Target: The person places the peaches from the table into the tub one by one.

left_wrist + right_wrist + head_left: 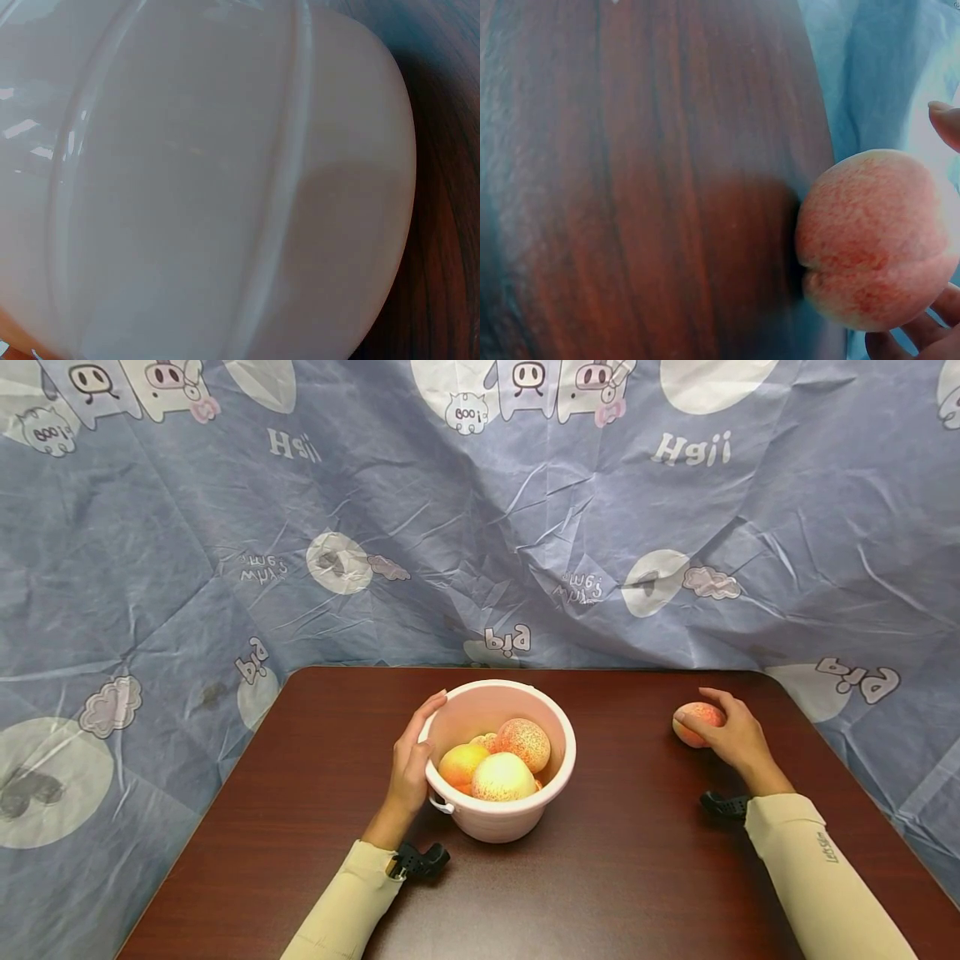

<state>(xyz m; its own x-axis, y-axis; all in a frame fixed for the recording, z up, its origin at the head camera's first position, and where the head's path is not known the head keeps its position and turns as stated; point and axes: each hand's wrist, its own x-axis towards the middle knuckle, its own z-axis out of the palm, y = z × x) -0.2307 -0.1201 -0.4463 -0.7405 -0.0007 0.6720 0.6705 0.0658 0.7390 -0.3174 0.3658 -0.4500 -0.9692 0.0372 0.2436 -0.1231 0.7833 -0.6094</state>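
A pale pink bucket (558, 772) stands in the middle of the dark wooden table (637, 877) and holds several peaches (501, 777). My left hand (414, 758) lies against the bucket's left wall with the fingers curved round its rim. In the left wrist view the bucket's wall (195, 187) fills nearly the whole frame. At the right of the table my right hand (731, 731) curls over a single peach (693, 720) that rests on the wood. The right wrist view shows that peach (874, 240) close up, with fingertips (946, 124) above and below it.
A crumpled blue cloth (480, 527) printed with cartoon pigs hangs behind and around the table. The table's far edge (525, 669) lies just beyond the bucket, and its right edge (847, 768) runs close to my right hand.
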